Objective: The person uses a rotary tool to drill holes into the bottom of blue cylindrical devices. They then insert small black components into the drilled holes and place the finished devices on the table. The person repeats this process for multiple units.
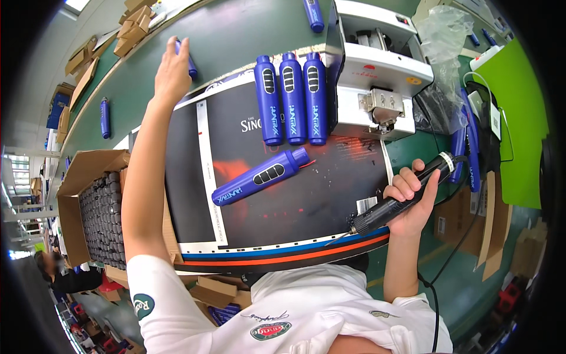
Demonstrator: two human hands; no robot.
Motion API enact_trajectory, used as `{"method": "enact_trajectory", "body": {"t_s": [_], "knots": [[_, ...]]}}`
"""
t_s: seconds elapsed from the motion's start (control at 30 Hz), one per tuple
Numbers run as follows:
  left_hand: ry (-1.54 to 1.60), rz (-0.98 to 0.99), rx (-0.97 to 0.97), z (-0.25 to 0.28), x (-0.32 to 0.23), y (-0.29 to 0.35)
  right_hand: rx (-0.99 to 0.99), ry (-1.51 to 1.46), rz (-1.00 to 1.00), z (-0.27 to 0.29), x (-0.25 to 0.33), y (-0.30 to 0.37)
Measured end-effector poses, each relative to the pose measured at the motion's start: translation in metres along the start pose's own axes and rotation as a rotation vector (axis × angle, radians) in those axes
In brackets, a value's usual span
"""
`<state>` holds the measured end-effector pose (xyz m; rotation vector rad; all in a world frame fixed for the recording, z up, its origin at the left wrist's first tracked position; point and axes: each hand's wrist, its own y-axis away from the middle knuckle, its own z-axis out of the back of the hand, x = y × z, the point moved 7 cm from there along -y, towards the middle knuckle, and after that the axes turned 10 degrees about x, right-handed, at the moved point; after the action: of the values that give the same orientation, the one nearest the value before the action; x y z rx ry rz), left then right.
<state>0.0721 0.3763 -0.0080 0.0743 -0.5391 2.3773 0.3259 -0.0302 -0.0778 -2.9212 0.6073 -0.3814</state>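
Note:
My left hand [173,75] is stretched out toward the far left of the bench, fingers extended over a blue tubular casing [193,69], which it partly hides. My right hand [415,217] is closed around a black corded electric screwdriver [380,215], its thin bit pointing down and left over the dark printed mat [259,227]. One blue casing [259,176] with a black button panel lies slantwise on the mat, a short red wire at its end. Beyond it, three similar blue casings [288,99] lie side by side.
A white bench machine [377,71] stands right of the three casings. An open carton [68,200] of small black parts sits at left. Other blue casings [105,118] lie farther off. The screwdriver's cord [457,251] hangs at right, near a green panel [519,130].

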Motion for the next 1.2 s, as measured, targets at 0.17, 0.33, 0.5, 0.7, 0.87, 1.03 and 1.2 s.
{"method": "enact_trajectory", "body": {"t_s": [0.17, 0.33, 0.5, 0.7, 0.87, 1.03, 1.2], "knots": [[0.558, -0.102, 0.231, 0.109, -0.131, 0.098, 0.019, -0.007, 0.0, 0.0, 0.002, 0.001], [0.373, -0.312, 0.243, 0.123, -0.195, 0.159, 0.01, 0.008, 0.003, -0.002, 0.004, 0.0], [0.517, -0.233, 0.275, 0.111, -0.2, 0.203, 0.052, 0.067, 0.038, -0.013, 0.012, 0.0], [0.496, -0.291, 0.231, 0.125, -0.212, 0.226, 0.332, 0.344, 0.127, -0.058, 0.052, -0.005], [0.519, -0.306, 0.159, 0.127, -0.212, 0.221, 0.591, 0.627, 0.203, -0.119, 0.085, -0.02], [0.536, -0.251, 0.136, 0.129, -0.209, 0.22, 0.752, 0.789, 0.318, -0.17, 0.074, -0.062], [0.519, -0.264, 0.11, 0.125, -0.213, 0.222, 0.763, 0.978, 0.511, -0.204, 0.054, -0.084]]}}
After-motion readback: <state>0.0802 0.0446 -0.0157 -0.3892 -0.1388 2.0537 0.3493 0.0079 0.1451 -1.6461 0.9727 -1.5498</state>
